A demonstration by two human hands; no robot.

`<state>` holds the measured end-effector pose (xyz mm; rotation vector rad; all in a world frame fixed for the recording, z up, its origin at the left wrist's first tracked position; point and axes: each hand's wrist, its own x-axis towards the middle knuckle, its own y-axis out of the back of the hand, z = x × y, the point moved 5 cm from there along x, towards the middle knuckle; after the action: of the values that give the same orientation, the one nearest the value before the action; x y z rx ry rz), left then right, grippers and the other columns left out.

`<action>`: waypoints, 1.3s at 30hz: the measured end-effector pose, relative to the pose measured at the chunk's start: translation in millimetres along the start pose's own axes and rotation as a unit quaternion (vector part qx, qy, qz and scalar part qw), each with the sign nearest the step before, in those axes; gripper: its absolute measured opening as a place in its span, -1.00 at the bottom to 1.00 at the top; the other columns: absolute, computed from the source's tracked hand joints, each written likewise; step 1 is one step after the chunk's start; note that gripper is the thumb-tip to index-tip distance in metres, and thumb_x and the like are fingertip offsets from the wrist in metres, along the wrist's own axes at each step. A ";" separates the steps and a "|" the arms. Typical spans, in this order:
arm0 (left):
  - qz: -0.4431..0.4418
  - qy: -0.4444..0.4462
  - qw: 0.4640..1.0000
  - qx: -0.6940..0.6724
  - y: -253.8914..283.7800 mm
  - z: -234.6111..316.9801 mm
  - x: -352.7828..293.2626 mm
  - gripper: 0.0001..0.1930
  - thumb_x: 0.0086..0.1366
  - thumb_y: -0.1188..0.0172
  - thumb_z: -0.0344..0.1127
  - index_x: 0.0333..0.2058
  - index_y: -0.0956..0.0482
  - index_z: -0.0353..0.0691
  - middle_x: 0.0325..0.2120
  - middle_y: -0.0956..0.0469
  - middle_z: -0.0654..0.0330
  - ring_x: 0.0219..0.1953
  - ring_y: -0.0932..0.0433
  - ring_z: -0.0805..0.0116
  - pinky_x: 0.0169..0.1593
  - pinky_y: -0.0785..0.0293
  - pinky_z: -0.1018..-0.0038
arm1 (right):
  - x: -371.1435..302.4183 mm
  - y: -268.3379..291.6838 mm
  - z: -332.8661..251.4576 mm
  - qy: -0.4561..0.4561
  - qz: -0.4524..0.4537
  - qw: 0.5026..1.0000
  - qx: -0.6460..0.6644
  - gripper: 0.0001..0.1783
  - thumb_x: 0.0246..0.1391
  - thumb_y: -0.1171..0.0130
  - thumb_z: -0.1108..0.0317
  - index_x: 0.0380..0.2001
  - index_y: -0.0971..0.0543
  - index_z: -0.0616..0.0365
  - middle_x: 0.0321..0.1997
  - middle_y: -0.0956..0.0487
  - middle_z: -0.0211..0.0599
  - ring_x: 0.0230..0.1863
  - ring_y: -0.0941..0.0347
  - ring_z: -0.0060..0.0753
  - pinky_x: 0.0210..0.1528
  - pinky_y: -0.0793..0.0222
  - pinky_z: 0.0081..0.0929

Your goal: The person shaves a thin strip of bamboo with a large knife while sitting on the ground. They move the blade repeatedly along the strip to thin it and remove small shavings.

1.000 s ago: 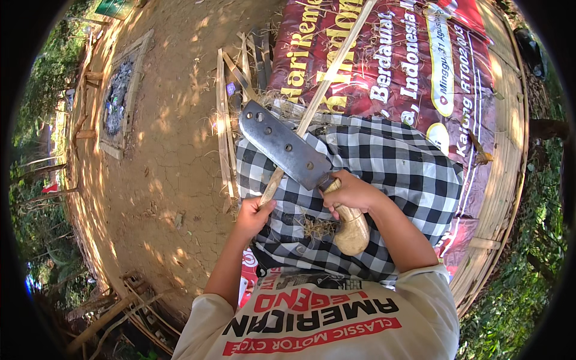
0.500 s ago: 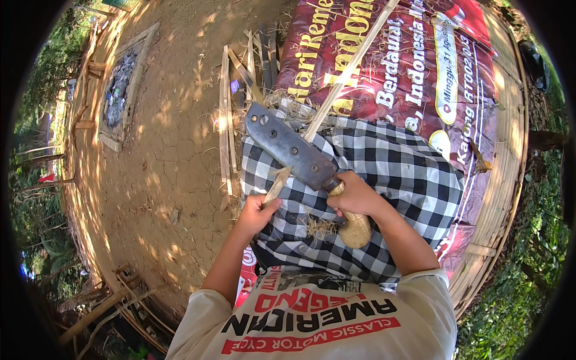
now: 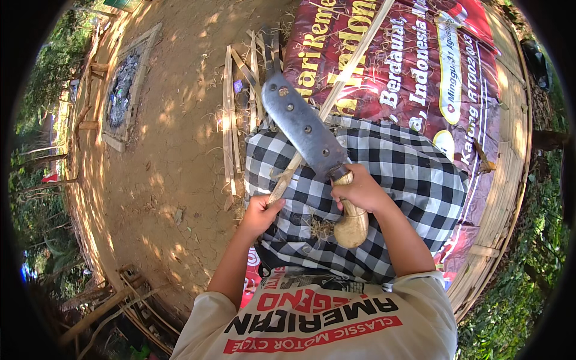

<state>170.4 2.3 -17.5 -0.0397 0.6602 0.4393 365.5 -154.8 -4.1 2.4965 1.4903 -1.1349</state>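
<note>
My right hand [image 3: 362,191] is wrapped round the wooden handle of a machete [image 3: 305,131]. Its wide grey blade, dotted with several round holes or studs, points up and to the left. In my left hand [image 3: 264,214] I grip the near end of a long, pale bamboo strip [image 3: 354,60]. The strip runs away to the upper right, passing beneath the blade, which hides a short length of it. Both hands are over my lap, covered by a black-and-white checked cloth [image 3: 396,162]. A small tuft of fine shavings [image 3: 322,228] lies on the cloth beside the handle.
Under and beyond my lap spreads a red printed banner [image 3: 414,78] littered with shavings, over a bamboo platform [image 3: 510,120]. Several split bamboo strips [image 3: 228,120] lie on the dirt ground [image 3: 168,180] to the left. Farther left is a framed ash pit [image 3: 125,90].
The machete blade has swung upward to a steeper angle, its tip farther away. More of the strip's near end now shows below the blade. My left hand has barely moved.
</note>
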 end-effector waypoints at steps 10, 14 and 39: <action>0.014 -0.006 1.000 0.009 3.6 -2.5 -1.9 -0.65 0.31 -0.19 -0.27 -0.65 -0.39 -0.20 -0.76 -0.23 0.53 -0.68 -0.10 0.73 -0.62 0.02 0.60 | -0.3 -8.1 12.4 -0.049 -0.091 0.993 -0.054 -0.76 -0.25 -0.16 0.59 -0.39 -0.46 0.43 -0.65 -0.49 -0.24 -0.68 -0.45 -0.41 -0.60 -0.37 -0.51; 0.014 0.009 1.000 0.004 3.7 -1.5 1.1 -0.64 0.31 -0.20 -0.25 -0.66 -0.39 -0.19 -0.79 -0.24 0.50 -0.73 -0.11 0.72 -0.65 0.02 0.60 | -1.2 -8.9 16.9 -0.135 -0.187 0.962 0.148 -0.78 -0.26 -0.20 0.57 -0.45 -0.43 0.35 -0.65 -0.45 -0.27 -0.71 -0.41 -0.40 -0.63 -0.38 -0.49; 0.000 -0.022 1.000 0.012 2.1 1.4 3.0 -0.63 0.31 -0.21 -0.24 -0.65 -0.40 -0.22 -0.76 -0.23 0.53 -0.67 -0.10 0.72 -0.61 -0.02 0.59 | -4.6 -3.7 2.2 -0.079 -0.091 0.984 0.133 -0.74 -0.28 -0.17 0.60 -0.40 -0.43 0.34 -0.64 -0.45 -0.21 -0.67 -0.43 -0.36 -0.61 -0.35 -0.46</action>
<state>172.4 5.6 -18.0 -0.0067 0.6220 0.4312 360.1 -157.2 -1.8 2.3913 1.6476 -1.6191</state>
